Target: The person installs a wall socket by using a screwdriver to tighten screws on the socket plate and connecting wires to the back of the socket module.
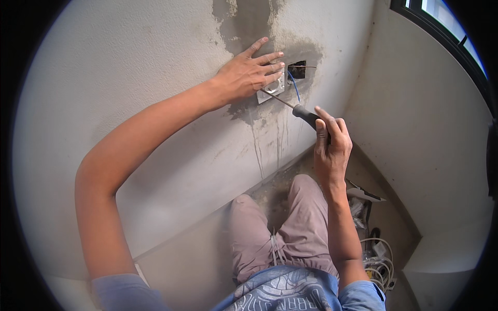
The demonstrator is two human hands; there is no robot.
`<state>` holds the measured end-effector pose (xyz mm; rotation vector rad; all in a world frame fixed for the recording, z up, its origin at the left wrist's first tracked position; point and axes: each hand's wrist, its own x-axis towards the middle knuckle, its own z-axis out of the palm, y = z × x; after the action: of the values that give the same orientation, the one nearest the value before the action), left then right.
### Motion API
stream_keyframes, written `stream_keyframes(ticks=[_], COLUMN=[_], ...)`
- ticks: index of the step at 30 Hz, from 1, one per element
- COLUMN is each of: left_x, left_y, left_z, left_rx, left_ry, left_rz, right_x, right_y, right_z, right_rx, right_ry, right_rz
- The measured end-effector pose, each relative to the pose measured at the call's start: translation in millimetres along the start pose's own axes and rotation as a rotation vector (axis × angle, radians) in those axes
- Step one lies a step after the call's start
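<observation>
Wall socket under hand work, seen from above. The landmark is the pale square socket [275, 87], which lies against the wall [155, 62], slightly tilted, its upper part covered by fingers. The left grip [241, 78] is spread and unclenched, fingers fanned out; the lower fingers lie across the socket's upper part, and the uppermost one reaches onto the plaster above it. The left thumb is hidden. The right grip [334, 142], below and to the right of the socket, is closed around the black handle of a screwdriver [306, 115], one finger partly extended. The screwdriver slants up and leftward, its thin shaft crossing the socket's lower part; the tip ends at the socket's lower left, just beside the left grip, and its exact contact cannot be told. Immediately right of the socket is a dark recess [296, 72]. From it a brown wire [308, 66] runs rightward, away from the socket, and a blue wire [295, 85] hangs down beside the socket's right edge. A dark grey plaster patch [244, 26] surrounds the socket and extends above it; drip streaks [256, 147] descend the wall below. Well below and to the right of the socket, coiled pale cable [389, 259] and clear plastic packaging [357, 208] lie on the floor [386, 217].
</observation>
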<state>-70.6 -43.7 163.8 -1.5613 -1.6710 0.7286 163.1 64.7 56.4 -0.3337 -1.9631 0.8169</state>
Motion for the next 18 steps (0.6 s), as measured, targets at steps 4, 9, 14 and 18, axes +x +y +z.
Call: stream_keyframes(ticks=[4,9,14,18], left_x=[2.4,1.2,1.7,-0.2], left_y=[-3.3,-0.4,-2.8,-0.4], left_z=[-2.9,-1.8,-0.9,-0.2], left_rx=[0.028,0.031,0.048,0.035], left_ry=[0.017,0.023,0.036,0.022], left_rz=[0.019,0.014,0.023,0.02], right_x=[1.3,-3.1,-5.7,-4.3], right_y=[2.9,0.5,4.9,0.1], right_z=[8.4,-1.1,11.6,-4.9], right_rx=[0.043,-0.002,0.012,0.093], right_ry=[0.187,0.01,0.158,-0.021], right_rz=[-0.339,0.004,-0.166,-0.002])
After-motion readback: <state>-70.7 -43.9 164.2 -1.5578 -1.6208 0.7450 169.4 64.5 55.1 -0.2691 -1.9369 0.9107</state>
